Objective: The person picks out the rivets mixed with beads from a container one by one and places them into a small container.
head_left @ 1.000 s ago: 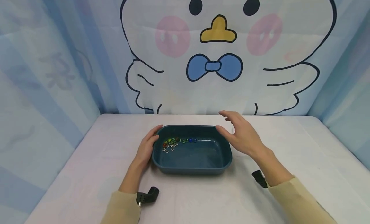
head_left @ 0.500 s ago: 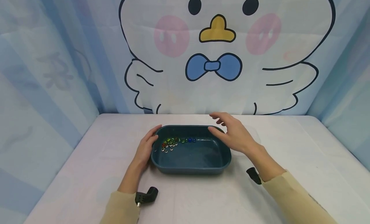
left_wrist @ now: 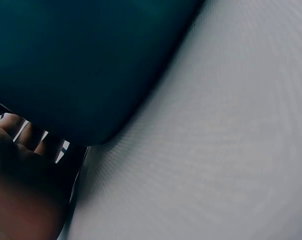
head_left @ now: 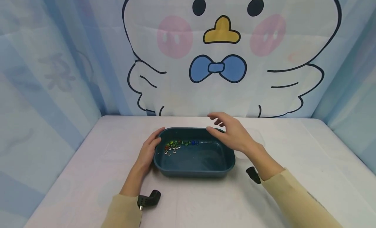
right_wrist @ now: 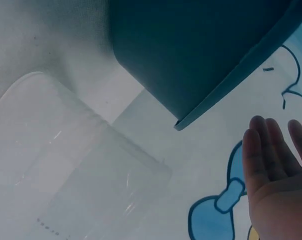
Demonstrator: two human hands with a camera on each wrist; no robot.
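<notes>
A dark teal plastic basin point(head_left: 202, 166) sits on the table. Toward its left side lie several small round glass-like balls, green, amber and blue point(head_left: 194, 142), beside several small shiny ring-like pieces point(head_left: 169, 153). My left hand point(head_left: 147, 151) rests against the basin's left end, fingers along the outer wall and thumb near the rim. In the left wrist view, the fingers point(left_wrist: 28, 135) reach along the basin wall point(left_wrist: 81, 65). My right hand point(head_left: 232, 131) hangs over the back right corner with fingers loosely bent and holding nothing; its palm point(right_wrist: 286, 210) shows in the right wrist view.
A transparent plastic container point(right_wrist: 91, 160) stands to the right of the basin, only faintly visible in the head view behind the right wrist. A white cloth covers the table point(head_left: 191, 202). A printed curtain point(head_left: 217, 97) hangs behind the table's far edge.
My right hand has moved left over the basin's back right rim, its fingers staying relaxed. The left hand, the basin and its contents have stayed in place.
</notes>
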